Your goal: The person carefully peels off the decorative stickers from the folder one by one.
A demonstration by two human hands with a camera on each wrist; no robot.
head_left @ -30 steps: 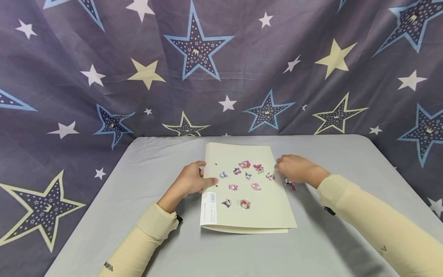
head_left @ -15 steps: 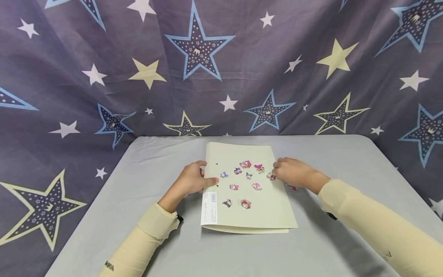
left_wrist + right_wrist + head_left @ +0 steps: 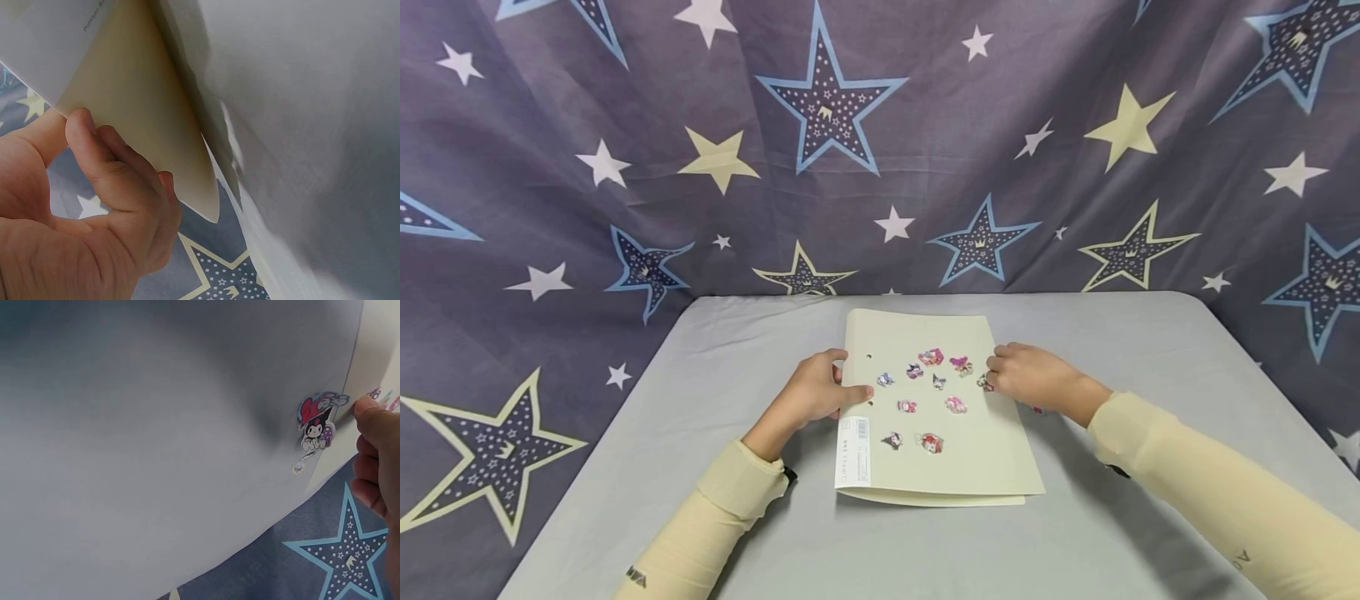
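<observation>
A cream clip file folder (image 3: 955, 467), covers slightly parted at the near edge, has several small cartoon character stickers on its cover, such as the red-haired one (image 3: 931, 443). My left hand (image 3: 816, 385) grips its left edge, thumb on the cover and fingers beneath. The left wrist view shows those curled fingers (image 3: 128, 169) against the folder's underside (image 3: 144, 106). Over the right edge, my right hand (image 3: 1030, 372) has curled fingers with the tips at a small sticker (image 3: 984, 382), partly hidden by them. In the right wrist view, the thumb (image 3: 365, 412) meets the index finger beside it.
Overlapping stickers (image 3: 317, 425) lie at the folder's right edge, mostly hidden under my right hand in the head view. The grey cloth-covered table (image 3: 760, 333) extends around the folder. Behind it hangs a dark star-patterned curtain (image 3: 880, 167).
My right hand has moved slightly left, from beside the folder's right edge onto the cover, now partly covering a sticker there and more of the loose ones. My left hand has stayed put.
</observation>
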